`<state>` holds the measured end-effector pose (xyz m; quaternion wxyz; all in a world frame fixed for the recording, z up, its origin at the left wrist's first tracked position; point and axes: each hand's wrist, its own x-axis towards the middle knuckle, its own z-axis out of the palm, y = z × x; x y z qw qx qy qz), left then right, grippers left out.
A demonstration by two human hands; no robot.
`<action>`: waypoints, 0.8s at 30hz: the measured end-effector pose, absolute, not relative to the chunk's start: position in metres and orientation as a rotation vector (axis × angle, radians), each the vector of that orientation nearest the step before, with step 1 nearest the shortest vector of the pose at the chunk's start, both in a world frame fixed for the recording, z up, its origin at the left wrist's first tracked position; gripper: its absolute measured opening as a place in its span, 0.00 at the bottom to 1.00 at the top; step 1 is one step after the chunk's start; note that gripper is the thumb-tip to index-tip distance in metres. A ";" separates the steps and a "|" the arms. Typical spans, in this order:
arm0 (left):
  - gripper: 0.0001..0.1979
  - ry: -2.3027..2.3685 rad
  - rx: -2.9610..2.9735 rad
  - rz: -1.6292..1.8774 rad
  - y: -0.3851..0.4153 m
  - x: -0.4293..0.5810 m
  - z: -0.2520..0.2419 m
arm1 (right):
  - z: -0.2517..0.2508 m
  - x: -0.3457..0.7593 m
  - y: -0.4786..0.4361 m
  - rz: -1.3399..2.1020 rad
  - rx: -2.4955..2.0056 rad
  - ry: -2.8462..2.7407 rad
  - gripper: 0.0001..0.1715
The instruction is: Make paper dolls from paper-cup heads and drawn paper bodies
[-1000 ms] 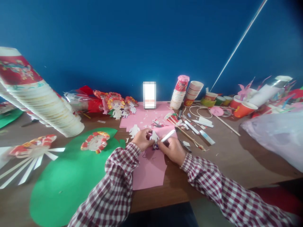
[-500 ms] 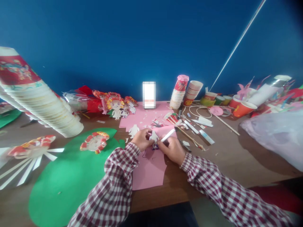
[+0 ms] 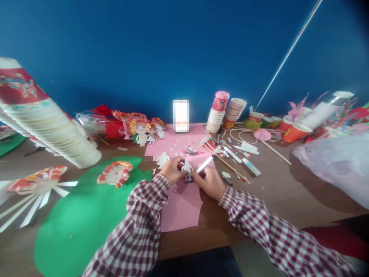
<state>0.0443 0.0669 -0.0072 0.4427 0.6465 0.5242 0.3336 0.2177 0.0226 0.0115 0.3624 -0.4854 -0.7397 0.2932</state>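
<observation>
Between my hands is a small white paper figure [image 3: 187, 167], above pink paper [image 3: 182, 211] with dark drawn lines. My left hand [image 3: 173, 170] pinches the figure's left side. In my right hand [image 3: 211, 182] is a white pen [image 3: 205, 164], slanting up to the right, with the fingertips close by the figure's right side. Another white body-shaped cutout [image 3: 163, 160] lies just beyond my left hand.
Tall stacked cups [image 3: 54, 119] lean at the left above green paper [image 3: 83, 227] bearing a red-and-yellow ring [image 3: 115, 173]. Paper dolls [image 3: 140, 130] stand behind. Sticks [image 3: 232, 166], scraps, more cup stacks [image 3: 218, 112] and a plastic bag [image 3: 334, 165] lie rightward.
The small white figure has turned or shifted slightly in my fingers, showing more of its lower part. Both hands stay in nearly the same place.
</observation>
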 end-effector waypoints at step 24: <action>0.21 1.310 1.643 0.808 0.066 0.044 -0.006 | 0.014 0.217 0.023 0.735 -1.254 -1.875 0.15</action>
